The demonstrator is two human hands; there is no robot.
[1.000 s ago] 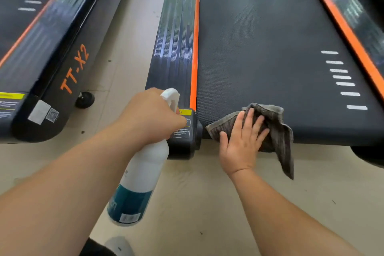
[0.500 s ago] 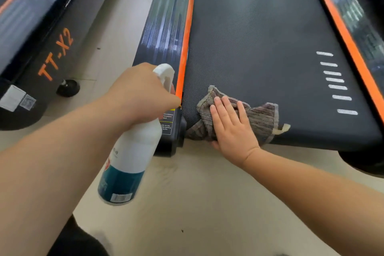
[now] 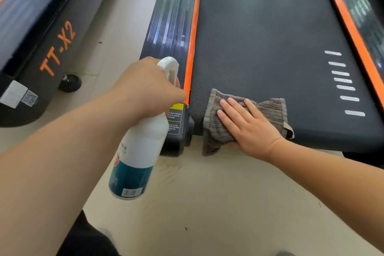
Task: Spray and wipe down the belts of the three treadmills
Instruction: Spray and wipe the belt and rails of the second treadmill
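My right hand has slid the cloth a little away from the orange side strip since half a second ago. The cloth is a crumpled grey-brown striped rag. It lies at the near end of the black textured belt, one corner hanging over the edge. My fingers lie straight and slightly apart, pressing flat on it. Left of them, my left hand is clamped round the neck of a white spray bottle with a teal label and barcode. Between the hands sits a yellow-topped warning label; its text is too small to read. The neighbouring treadmill reads "TT-X2" in orange. Beige floor lies below.
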